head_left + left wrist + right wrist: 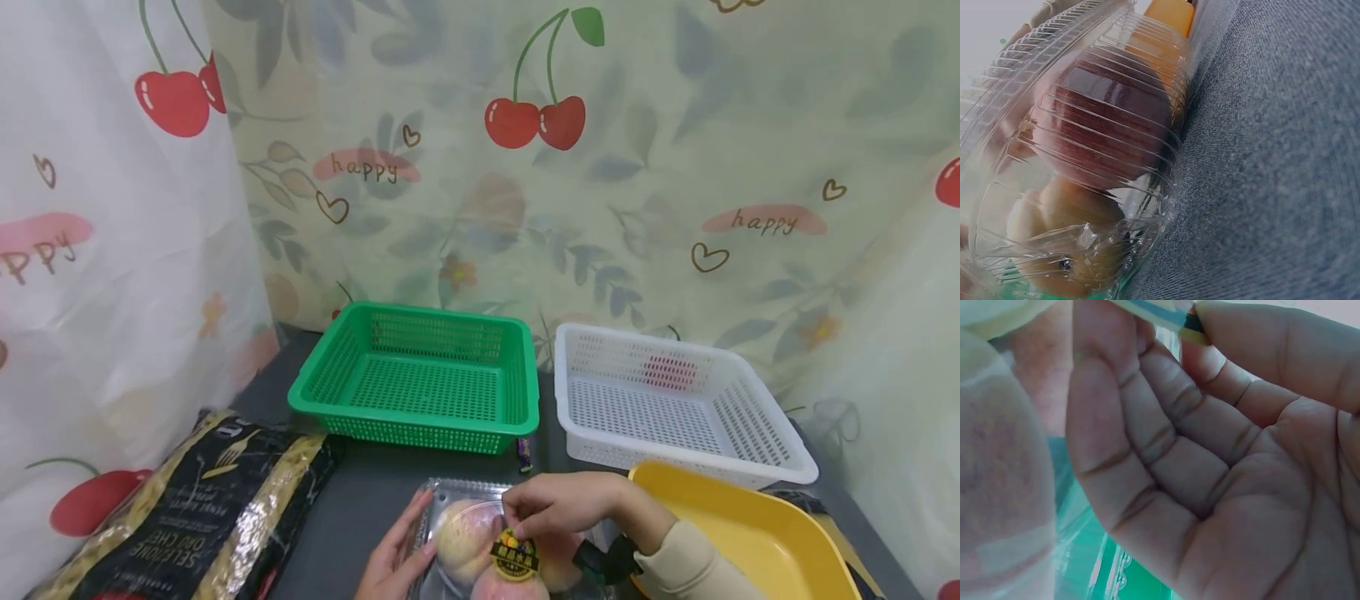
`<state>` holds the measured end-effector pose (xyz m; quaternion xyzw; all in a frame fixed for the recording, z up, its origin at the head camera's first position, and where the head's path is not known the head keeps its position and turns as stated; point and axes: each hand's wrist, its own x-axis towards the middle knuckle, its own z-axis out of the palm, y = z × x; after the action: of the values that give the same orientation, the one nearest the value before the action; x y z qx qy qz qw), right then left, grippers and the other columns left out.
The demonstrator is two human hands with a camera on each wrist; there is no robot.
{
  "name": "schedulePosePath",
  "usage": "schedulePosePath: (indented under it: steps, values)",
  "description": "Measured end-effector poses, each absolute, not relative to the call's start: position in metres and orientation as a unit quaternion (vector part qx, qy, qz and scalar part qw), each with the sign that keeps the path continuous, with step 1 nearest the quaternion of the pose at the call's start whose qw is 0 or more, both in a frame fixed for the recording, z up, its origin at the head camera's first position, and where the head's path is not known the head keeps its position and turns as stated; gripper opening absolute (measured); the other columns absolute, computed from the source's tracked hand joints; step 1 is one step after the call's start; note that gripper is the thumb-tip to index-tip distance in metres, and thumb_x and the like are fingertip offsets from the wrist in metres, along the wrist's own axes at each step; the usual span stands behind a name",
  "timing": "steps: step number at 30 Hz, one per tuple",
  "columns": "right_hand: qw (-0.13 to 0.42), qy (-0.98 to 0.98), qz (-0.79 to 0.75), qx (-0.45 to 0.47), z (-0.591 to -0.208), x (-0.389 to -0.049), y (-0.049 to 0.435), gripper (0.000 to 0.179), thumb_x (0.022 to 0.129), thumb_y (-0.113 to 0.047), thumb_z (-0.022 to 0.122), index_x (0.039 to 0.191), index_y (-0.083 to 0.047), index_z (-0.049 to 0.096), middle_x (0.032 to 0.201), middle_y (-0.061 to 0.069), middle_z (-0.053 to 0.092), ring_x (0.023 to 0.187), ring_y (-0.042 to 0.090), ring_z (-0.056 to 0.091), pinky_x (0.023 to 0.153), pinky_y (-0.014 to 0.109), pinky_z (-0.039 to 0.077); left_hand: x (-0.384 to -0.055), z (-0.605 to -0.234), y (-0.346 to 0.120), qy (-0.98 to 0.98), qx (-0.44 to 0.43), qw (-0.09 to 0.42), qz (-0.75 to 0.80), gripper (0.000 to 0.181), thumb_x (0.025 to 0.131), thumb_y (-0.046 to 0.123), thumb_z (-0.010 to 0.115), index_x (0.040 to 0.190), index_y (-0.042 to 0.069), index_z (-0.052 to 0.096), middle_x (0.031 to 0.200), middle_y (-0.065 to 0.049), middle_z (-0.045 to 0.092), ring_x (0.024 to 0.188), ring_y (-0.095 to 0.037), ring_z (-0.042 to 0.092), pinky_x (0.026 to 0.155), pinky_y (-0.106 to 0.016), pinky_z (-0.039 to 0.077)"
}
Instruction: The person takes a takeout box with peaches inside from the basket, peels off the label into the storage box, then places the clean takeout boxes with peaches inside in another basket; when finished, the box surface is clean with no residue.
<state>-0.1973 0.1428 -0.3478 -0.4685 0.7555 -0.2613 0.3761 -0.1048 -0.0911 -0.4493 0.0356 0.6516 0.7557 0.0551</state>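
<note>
At lower centre, the right hand pinches the label; the left hand, fingers extended, touches the box. Box likely light, flexible: hold its rim.

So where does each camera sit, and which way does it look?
Head: on the head, looking forward and down at the left hand, right hand and right sleeve.
Left wrist: on that wrist, looking at the clear box of fruit; denim and blurred skin show too.
Right wrist: on that wrist, looking at the right hand's palm and fingers.
Shared: head and right wrist both show the right hand pinching a label.
</note>
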Motion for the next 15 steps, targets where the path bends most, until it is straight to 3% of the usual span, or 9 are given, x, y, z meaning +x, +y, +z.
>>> schedulePosePath:
  steps: [8, 15]
  values:
    - [0.403, 0.744, -0.291, -0.447, -0.3481, -0.1981, 0.1465, 0.016, 0.096, -0.015, 0.047, 0.088, -0.002, 0.049, 0.077, -0.008, 0.047, 0.070, -0.002, 0.046, 0.066, 0.011, 0.039, -0.1051, -0.4500, -0.0909, 0.652, 0.039, 0.047, 0.756, 0.066, 0.089, 0.020, 0.058, 0.143, -0.004, 0.028, 0.154, -0.024, 0.011, 0.142, -0.039, 0.005, 0.112, -0.047, 0.012]
    - [0.387, 0.745, -0.294, -0.457, -0.3473, -0.1968, 0.1507, 0.016, 0.096, -0.017, 0.048, 0.088, -0.003, 0.050, 0.076, -0.010, 0.046, 0.069, -0.003, 0.044, 0.065, 0.010, 0.038, -0.1047, -0.4481, -0.0903, 0.652, 0.029, 0.053, 0.755, 0.064, 0.091, 0.020, 0.057, 0.143, -0.003, 0.029, 0.154, -0.024, 0.013, 0.142, -0.039, 0.004, 0.113, -0.052, 0.010]
